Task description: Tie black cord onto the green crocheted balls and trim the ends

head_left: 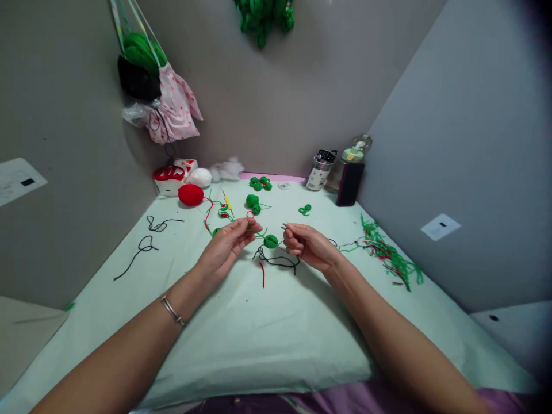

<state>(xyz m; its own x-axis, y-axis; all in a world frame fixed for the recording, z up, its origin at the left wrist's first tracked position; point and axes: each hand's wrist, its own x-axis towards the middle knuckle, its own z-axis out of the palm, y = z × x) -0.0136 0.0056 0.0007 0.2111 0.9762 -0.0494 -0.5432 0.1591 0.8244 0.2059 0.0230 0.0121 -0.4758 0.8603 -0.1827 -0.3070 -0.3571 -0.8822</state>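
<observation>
My left hand [230,241], with a silver bangle at the wrist, pinches green yarn [259,234] between thumb and fingers. The yarn runs to a small green crocheted ball [271,241] that hangs between my hands. My right hand [311,246] is closed around a thin pointed metal tool [284,226]; only its tip shows, so its kind is unclear. Below the ball lies a tangle of black cord [278,263], and a short red yarn piece [263,276] is beside it. Another green ball [216,232] is partly hidden behind my left hand.
Further back are a yellow-handled crochet hook [227,201], a red yarn ball [190,195], white yarn [200,177] and green crocheted pieces [260,183]. Green and red scraps [390,256] lie right. A phone [350,184], pen holder [319,171] and bottle [351,154] stand at the back right.
</observation>
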